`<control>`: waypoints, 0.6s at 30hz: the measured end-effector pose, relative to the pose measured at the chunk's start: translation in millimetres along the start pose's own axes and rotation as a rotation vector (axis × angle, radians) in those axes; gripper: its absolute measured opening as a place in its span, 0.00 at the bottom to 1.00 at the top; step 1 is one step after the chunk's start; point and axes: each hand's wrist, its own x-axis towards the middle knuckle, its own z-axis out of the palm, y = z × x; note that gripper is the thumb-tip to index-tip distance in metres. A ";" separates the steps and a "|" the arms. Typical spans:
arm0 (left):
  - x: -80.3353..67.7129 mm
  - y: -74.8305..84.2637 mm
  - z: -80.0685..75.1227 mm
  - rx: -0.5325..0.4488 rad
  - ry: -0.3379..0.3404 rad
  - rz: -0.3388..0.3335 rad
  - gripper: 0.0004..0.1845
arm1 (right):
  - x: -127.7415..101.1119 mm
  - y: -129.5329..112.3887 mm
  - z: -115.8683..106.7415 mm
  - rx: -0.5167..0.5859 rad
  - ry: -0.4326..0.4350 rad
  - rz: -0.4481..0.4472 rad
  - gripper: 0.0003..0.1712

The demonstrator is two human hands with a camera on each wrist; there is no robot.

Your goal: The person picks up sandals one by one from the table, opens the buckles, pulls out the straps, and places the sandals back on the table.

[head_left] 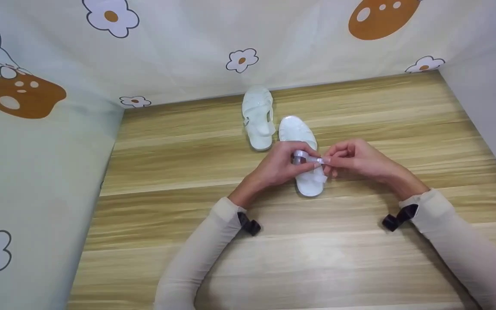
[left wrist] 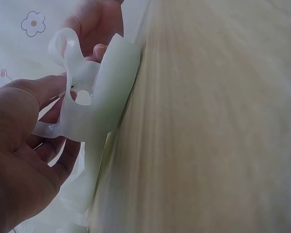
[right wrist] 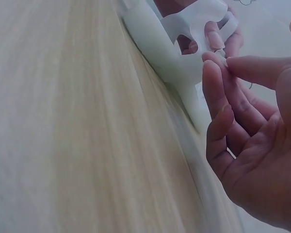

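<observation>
Two white translucent sandals lie on a wooden floor. The far sandal lies untouched near the back cloth. The near sandal lies between my hands. My left hand pinches its looped strap from the left. My right hand pinches the strap's free end between thumb and forefinger from the right. The middle of this sandal is hidden by my fingers in the head view.
A pale cloth printed with flowers and orange mushrooms hangs at the back and along the left side. A grey wall closes the right. Black camera bands sit on both cream sleeves.
</observation>
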 end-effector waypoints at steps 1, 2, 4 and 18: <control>-0.1 0.0 0.2 -0.003 0.001 0.003 0.09 | 0.1 -0.2 0.8 -0.006 0.006 -0.001 0.16; -0.1 0.0 0.4 -0.003 0.003 0.006 0.09 | 0.1 -0.3 1.5 -0.003 0.010 -0.001 0.16; -0.2 -0.2 0.8 0.002 0.006 0.011 0.09 | 0.2 -0.2 2.7 0.003 0.015 -0.004 0.16; 0.3 -0.7 0.6 -0.004 0.007 -0.002 0.10 | 1.4 3.0 3.8 -0.001 0.027 -0.001 0.16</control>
